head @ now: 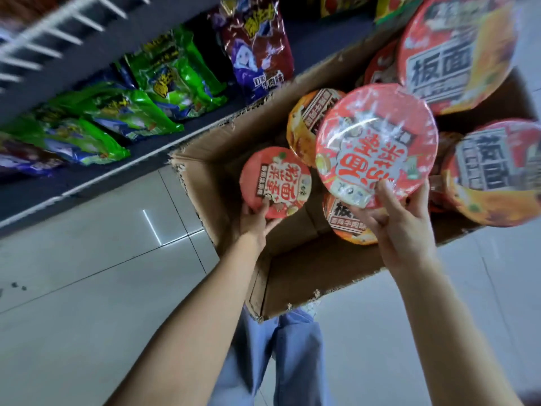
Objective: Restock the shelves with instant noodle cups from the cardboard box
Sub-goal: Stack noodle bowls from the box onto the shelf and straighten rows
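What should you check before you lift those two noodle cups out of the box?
1. Left hand has its red cup: ok, fingers curl on the rim.
2. Right hand has the bigger red cup: ok, pinched at the lower edge.
3. Grip firm enough to carry: cannot tell.
4. Wrapping unbroken: cannot tell, blurred.
5. Way out of the box: ok, top open.
6. Room on the shelf: not ok here, green bags fill it.

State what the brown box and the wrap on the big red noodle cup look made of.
Brown box: corrugated cardboard, matte, judging by its ragged, fibrous torn edges.
Big red noodle cup, held by the right hand: its wrap looks like thin clear plastic film, glossy with wrinkled glare.
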Tool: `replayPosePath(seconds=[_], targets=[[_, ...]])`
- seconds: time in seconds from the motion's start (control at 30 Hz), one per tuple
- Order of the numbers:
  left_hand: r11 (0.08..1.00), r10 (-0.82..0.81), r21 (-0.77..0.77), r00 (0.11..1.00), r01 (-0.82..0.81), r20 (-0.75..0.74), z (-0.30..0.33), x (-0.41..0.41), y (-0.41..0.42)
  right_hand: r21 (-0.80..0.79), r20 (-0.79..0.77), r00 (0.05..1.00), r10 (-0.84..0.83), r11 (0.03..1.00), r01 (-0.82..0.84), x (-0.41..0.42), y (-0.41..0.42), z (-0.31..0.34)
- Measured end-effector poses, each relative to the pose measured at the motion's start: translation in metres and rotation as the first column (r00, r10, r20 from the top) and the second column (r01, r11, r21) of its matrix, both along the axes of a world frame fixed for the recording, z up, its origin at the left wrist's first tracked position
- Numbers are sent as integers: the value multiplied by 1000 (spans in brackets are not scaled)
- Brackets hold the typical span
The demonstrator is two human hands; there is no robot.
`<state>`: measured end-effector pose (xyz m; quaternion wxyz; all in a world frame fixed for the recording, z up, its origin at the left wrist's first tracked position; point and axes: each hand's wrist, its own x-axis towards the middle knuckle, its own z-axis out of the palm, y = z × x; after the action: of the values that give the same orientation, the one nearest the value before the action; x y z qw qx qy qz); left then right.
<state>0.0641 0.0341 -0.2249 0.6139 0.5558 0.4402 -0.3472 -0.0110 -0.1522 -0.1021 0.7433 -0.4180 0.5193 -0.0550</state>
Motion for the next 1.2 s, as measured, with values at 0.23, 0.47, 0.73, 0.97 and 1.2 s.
replayPosePath(seconds=[0.23,0.47,0.73,0.97,1.2], targets=[[932,-349,122,936,340,54,130,-14,19,39,41,968,246,968,-247,-18,-11,110],[844,-533,107,802,525,269,312,0,26,-46,68,846,529,849,-527,-18,-13,250],[664,-734,207,573,719,364,528,23,69,-406,-4,589,808,537,-740,-40,8,451],[550,-822,327,429,768,374,676,37,96,-642,174,648,741,585,-495,-10,69,547],[575,-811,651,242,496,533,825,35,122,-704,426,605,673,666,-245,41,81,663]])
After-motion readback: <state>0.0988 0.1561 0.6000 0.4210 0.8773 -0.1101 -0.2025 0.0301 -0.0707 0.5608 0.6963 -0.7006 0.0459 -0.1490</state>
